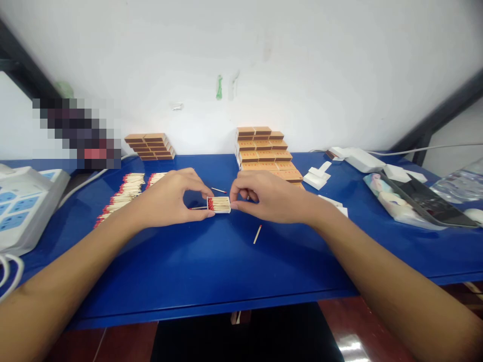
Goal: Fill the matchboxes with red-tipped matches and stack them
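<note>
Here, left hand is pinching one match tray, presumably light, crushable, best held by its sides; right hand is touching, grip unclear.

The single view looks from the head, forward and down — the wall fills the top, the table the middle, and some floor shows below. It sits near, above and behind the table's front edge — the arms enter large from the lower corners.
</note>
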Tool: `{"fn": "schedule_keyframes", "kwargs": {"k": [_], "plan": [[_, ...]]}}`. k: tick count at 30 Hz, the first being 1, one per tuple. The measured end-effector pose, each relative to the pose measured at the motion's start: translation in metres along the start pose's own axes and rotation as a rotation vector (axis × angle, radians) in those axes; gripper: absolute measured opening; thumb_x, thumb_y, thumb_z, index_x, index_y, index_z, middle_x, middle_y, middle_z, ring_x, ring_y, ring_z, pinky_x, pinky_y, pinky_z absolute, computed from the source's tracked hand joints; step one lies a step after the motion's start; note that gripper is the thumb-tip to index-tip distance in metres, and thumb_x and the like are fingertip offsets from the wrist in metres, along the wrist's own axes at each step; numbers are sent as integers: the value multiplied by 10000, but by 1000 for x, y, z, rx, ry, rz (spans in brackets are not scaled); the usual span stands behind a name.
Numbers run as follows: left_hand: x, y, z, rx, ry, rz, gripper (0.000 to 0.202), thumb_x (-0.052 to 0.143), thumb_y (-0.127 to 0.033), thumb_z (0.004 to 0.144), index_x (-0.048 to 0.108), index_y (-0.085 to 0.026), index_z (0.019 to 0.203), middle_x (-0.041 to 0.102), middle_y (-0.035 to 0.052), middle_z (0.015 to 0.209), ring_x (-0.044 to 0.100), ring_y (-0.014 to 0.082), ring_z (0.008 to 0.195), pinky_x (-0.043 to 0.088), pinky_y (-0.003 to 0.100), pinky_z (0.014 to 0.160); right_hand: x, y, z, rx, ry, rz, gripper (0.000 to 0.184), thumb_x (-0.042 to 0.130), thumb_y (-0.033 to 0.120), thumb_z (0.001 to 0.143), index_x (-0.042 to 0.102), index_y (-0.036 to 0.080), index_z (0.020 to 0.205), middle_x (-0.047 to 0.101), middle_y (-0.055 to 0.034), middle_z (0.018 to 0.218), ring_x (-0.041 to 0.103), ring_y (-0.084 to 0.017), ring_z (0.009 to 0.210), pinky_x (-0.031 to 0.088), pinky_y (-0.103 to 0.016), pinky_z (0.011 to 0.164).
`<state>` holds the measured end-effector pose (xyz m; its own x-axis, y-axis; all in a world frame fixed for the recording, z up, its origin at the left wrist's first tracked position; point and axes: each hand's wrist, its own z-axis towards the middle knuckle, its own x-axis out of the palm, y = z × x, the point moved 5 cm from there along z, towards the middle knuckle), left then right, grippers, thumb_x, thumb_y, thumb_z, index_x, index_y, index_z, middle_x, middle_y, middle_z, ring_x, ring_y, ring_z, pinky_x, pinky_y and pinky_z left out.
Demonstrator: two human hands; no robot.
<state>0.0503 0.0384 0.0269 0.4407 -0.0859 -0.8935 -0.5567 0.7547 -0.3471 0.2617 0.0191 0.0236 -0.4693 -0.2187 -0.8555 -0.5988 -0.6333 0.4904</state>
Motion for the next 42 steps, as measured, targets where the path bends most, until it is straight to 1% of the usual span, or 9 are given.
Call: {"fn": "schedule_keyframes", "kwargs": {"k": [4,10,13,16,20,23,27,34,42], "plan": [[-1,0,0,0,-1,12,240,857,-461,870,882,-268,1012,839,30,980,716,258,979,561,393,858,-1,-6,-12,108,388,65,196,920,360,817,824,238,937,687,-8,852,606,-165,746,416,-300,650],[0,-1,0,-15,17,22,230,858,-464,863,881,-282,1001,834,31,991,725,256,969,566,388,852,6,-8,-17,112,536,100,108,875,330,860,847,230,831,699,-22,832,600,-160,733,431,-303,646],[2,-1,0,-8,20,15,233,853,-469,866,882,-280,1000,834,36,995,730,255,965,569,386,855,7,-4,-13,112,473,167,177,837,383,904,816,212,868,711,-32,855,605,-166,742,441,-307,650],[2,-1,0,1,16,19,256,849,-474,863,885,-275,1019,828,43,1000,732,257,956,570,388,848,6,1,-5,75,293,292,217,775,418,967,771,203,942,719,-29,896,604,-155,760,454,-304,677],[5,-2,0,4,39,19,263,847,-466,858,884,-268,1026,815,41,976,724,261,973,571,390,848,10,-1,4,57,53,431,166,719,352,1000,722,197,1060,707,-19,931,583,-136,766,459,-295,685],[8,-2,0,-2,49,7,273,857,-472,848,885,-271,1032,810,46,983,724,265,988,576,394,860,14,-3,7,66,-49,471,178,712,289,981,700,196,1133,688,-13,942,592,-140,804,470,-292,700],[10,-2,-1,-13,52,6,269,857,-478,849,886,-292,1040,807,47,997,728,266,989,581,400,876,18,-2,9,68,-88,456,239,675,198,947,716,205,1183,666,13,883,582,-135,771,469,-297,711],[9,-2,-1,-9,50,7,257,856,-477,852,882,-285,1021,805,45,972,720,261,964,571,384,836,18,-5,11,132,-139,429,97,729,205,881,774,182,963,658,18,774,546,-122,699,426,-295,664],[5,0,-1,-19,17,5,265,853,-470,859,882,-270,1031,807,57,988,715,261,946,563,392,845,18,-8,11,85,-183,303,85,762,225,930,839,193,950,693,-12,888,516,-119,730,395,-312,710]]}}
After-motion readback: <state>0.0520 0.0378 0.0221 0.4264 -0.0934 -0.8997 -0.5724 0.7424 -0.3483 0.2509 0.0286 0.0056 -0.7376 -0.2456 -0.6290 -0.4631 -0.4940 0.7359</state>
